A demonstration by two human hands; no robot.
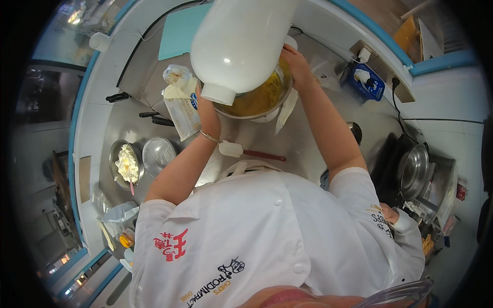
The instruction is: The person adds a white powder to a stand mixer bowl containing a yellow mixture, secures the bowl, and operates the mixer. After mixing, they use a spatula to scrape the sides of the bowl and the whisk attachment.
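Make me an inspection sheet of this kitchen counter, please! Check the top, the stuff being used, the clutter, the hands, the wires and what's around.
Surface: shiny grey metal counter, with things spread across it.
Things in use: metal bowl holding yellow-orange mixture, below a white machine head.
Clutter: red-handled spatula; pale cream in another bowl; white-and-blue package; blue basket.
Hands: right hand against the metal bowl's right side; left hand by its left, fingers mostly hidden.
Cables: black cable plugged in at the right wall.
Surroundings: blue-edged frames; another person's hand at lower right.
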